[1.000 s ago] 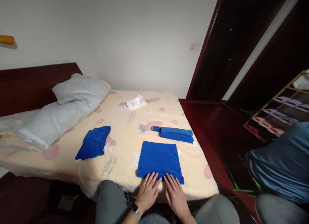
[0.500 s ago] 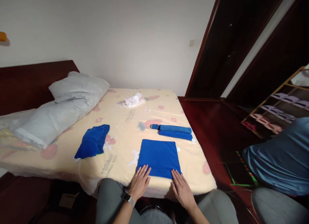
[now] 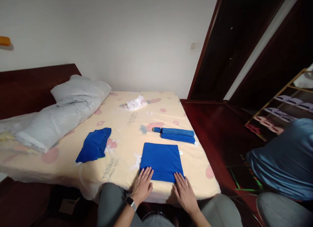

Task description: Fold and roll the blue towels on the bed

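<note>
By the near edge of the bed (image 3: 127, 135), the cloth (image 3: 160, 155) is pressed (seemingly for smoothness) by the left hand (image 3: 142, 185) and right hand (image 3: 184, 191) — flat, clamped on nothing.

On the flat blue cloth (image 3: 161, 159), the left hand (image 3: 142, 186) rests at seven o'clock, the right hand (image 3: 185, 191) at five; beyond, blue cloth strips (image 3: 178, 132) at one.
</note>
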{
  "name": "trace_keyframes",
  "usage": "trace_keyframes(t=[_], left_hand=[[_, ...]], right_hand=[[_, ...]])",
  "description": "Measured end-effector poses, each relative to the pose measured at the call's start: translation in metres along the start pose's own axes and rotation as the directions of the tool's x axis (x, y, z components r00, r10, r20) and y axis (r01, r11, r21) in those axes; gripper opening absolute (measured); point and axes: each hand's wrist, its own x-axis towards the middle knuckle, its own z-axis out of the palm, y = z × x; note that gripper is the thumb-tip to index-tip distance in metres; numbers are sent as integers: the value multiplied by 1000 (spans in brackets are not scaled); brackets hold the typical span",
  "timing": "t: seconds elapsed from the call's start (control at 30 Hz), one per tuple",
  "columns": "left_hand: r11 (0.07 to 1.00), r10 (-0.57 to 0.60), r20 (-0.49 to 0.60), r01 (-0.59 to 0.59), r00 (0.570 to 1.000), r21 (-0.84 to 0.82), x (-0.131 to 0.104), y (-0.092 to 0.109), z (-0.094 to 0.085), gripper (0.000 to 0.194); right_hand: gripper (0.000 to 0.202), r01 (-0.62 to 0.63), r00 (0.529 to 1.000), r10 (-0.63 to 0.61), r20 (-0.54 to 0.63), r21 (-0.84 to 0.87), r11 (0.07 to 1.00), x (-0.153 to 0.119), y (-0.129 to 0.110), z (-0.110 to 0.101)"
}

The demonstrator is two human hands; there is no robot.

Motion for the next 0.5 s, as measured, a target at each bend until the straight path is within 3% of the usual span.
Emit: trace_keyframes(t=[0.13, 0.23, 0.5], left_hand=[[993, 111, 6, -111, 994, -43, 17, 24, 6, 71], [990, 129, 0, -129, 992, -65, 27, 30, 16, 66], [995, 82, 23, -81, 996, -62, 17, -6, 19, 60]], right_hand=[[66, 57, 998, -56, 30, -8, 998, 14, -15, -4], [63, 122, 991, -123, 56, 28, 992, 20, -18, 1], [65, 41, 995, -50, 88, 103, 994, 10, 7, 14]])
